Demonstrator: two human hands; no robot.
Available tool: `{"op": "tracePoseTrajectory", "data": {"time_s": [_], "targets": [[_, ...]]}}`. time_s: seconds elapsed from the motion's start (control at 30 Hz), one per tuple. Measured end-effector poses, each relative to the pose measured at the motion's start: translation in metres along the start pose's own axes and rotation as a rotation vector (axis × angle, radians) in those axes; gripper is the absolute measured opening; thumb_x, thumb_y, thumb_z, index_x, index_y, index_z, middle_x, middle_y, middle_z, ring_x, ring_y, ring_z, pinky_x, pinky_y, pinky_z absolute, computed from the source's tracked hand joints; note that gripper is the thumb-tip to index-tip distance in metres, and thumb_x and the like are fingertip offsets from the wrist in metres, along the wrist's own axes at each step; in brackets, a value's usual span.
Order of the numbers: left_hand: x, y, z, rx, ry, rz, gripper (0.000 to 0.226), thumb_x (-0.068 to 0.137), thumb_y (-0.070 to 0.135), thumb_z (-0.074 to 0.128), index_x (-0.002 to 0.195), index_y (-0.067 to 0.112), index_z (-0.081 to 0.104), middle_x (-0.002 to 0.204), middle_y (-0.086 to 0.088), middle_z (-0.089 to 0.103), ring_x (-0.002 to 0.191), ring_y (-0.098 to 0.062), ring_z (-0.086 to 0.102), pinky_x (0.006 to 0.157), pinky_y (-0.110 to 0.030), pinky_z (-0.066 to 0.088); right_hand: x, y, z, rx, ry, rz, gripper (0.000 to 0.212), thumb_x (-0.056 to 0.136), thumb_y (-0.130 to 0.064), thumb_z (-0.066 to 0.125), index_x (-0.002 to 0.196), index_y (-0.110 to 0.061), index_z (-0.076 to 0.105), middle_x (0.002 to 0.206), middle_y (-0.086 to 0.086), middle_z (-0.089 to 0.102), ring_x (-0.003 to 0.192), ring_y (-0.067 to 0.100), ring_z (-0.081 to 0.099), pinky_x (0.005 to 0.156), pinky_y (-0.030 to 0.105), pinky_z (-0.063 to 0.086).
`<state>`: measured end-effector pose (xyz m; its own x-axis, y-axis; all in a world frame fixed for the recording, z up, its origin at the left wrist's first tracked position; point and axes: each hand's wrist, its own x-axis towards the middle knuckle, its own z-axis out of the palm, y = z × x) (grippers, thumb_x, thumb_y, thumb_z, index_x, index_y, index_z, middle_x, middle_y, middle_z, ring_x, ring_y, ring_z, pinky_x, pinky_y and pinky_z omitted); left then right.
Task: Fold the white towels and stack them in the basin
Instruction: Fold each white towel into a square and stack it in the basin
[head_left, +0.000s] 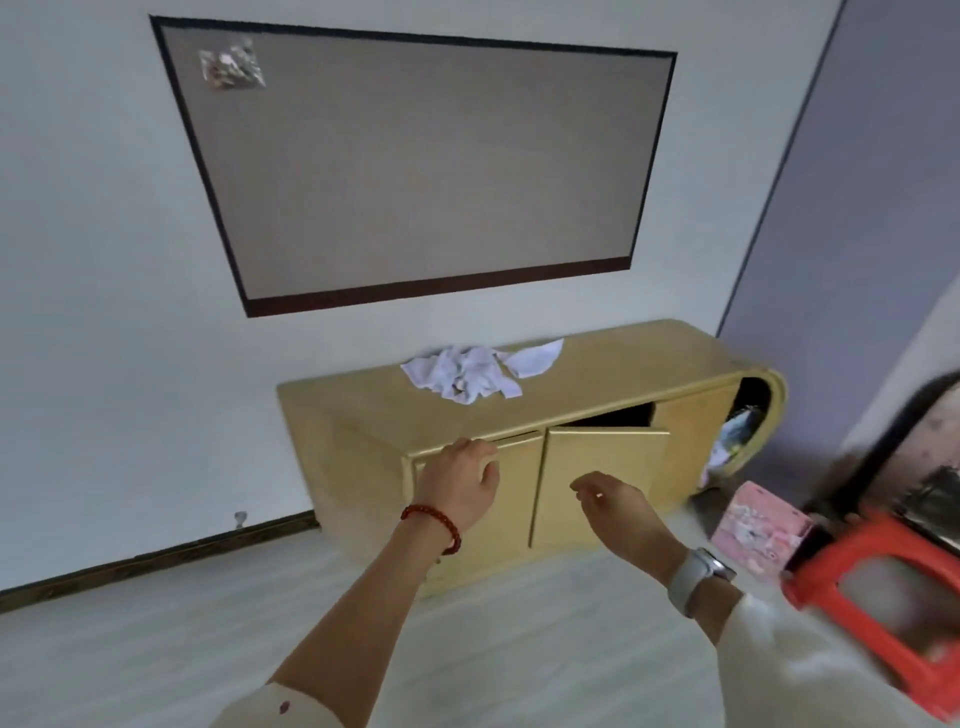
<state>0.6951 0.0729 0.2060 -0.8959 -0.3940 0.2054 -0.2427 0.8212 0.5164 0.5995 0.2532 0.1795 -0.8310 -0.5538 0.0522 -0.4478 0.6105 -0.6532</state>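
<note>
A crumpled heap of white towels (475, 371) lies on top of a low yellow wooden cabinet (597, 379) against the wall. My left hand (460, 480), with a red bead bracelet at the wrist, is raised in front of the cabinet's left door, fingers loosely curled and holding nothing. My right hand (615, 501), with a white watch on the wrist, hovers in front of the middle door (602, 467), which stands ajar; its fingers hang relaxed and hold nothing. No basin is in view.
A large grey screen (415, 166) hangs on the wall above the cabinet. To the right, on the pale floor, are a pink box (756, 525) and a red plastic stool (878, 597). The cabinet's open right end holds bagged items (735, 431).
</note>
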Motion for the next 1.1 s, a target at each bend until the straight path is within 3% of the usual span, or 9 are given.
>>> {"op": "tracePoseTrajectory", "data": {"time_s": [0.13,0.37,0.47,0.57,0.7,0.9,1.1], "targets": [[0.112,0.008,0.031,-0.016,-0.050,0.037,0.022,0.090,0.018,0.046,0.106,0.011,0.059,0.103,-0.008,0.061,0.097,-0.027,0.057,0.081,-0.035,0.045,0.092,0.031,-0.025,-0.006,0.001,0.068,0.026,0.092,-0.013,0.042,0.108,-0.015,0.062,0.095,0.003,0.069,0.083,0.019,0.064,0.074,0.027,0.049],[0.275,-0.004,0.114,-0.036,-0.170,0.045,0.014,0.090,0.015,0.043,0.080,0.010,0.051,0.085,-0.010,0.056,0.085,-0.031,0.056,0.073,-0.040,0.046,0.258,0.099,-0.027,0.019,-0.027,0.122,0.026,0.092,-0.012,0.041,0.106,-0.014,0.063,0.090,0.006,0.069,0.077,0.023,0.062,0.070,0.028,0.045],[0.343,-0.022,0.160,-0.063,-0.191,-0.019,0.018,0.091,0.017,0.044,0.095,0.009,0.059,0.097,-0.010,0.060,0.094,-0.030,0.057,0.083,-0.041,0.045,0.338,0.134,-0.021,0.029,-0.068,0.112,0.024,0.091,-0.011,0.044,0.106,-0.013,0.064,0.087,0.003,0.067,0.072,0.020,0.058,0.065,0.025,0.040],[0.409,-0.038,0.201,-0.081,-0.174,-0.148,0.028,0.093,0.019,0.045,0.117,0.010,0.057,0.116,-0.009,0.059,0.106,-0.025,0.055,0.093,-0.035,0.042,0.421,0.167,-0.019,0.029,-0.140,0.099,0.025,0.091,-0.008,0.044,0.107,-0.011,0.063,0.098,0.010,0.069,0.089,0.027,0.062,0.077,0.028,0.042],[0.481,-0.055,0.240,-0.084,-0.175,-0.279,0.031,0.093,0.018,0.045,0.121,0.012,0.056,0.122,-0.007,0.056,0.111,-0.021,0.053,0.087,-0.024,0.036,0.513,0.199,-0.014,-0.056,-0.212,0.083,0.028,0.091,-0.009,0.044,0.113,-0.011,0.061,0.110,0.009,0.067,0.102,0.028,0.059,0.086,0.030,0.042],[0.564,-0.097,0.283,-0.071,-0.248,-0.403,0.036,0.093,0.018,0.043,0.128,0.014,0.048,0.130,-0.007,0.050,0.118,-0.022,0.046,0.097,-0.034,0.040,0.624,0.232,0.018,-0.161,-0.352,0.040,0.034,0.091,-0.008,0.040,0.122,-0.015,0.053,0.122,0.007,0.056,0.110,0.026,0.054,0.091,0.034,0.043],[0.639,-0.144,0.329,0.028,-0.358,-0.434,0.048,0.095,0.018,0.040,0.141,0.014,0.028,0.149,-0.006,0.027,0.135,-0.026,0.025,0.109,-0.039,0.027,0.711,0.260,0.051,-0.322,-0.366,-0.056,0.051,0.087,-0.005,0.041,0.136,-0.017,0.036,0.134,0.005,0.043,0.119,0.026,0.040,0.090,0.036,0.041]]}}
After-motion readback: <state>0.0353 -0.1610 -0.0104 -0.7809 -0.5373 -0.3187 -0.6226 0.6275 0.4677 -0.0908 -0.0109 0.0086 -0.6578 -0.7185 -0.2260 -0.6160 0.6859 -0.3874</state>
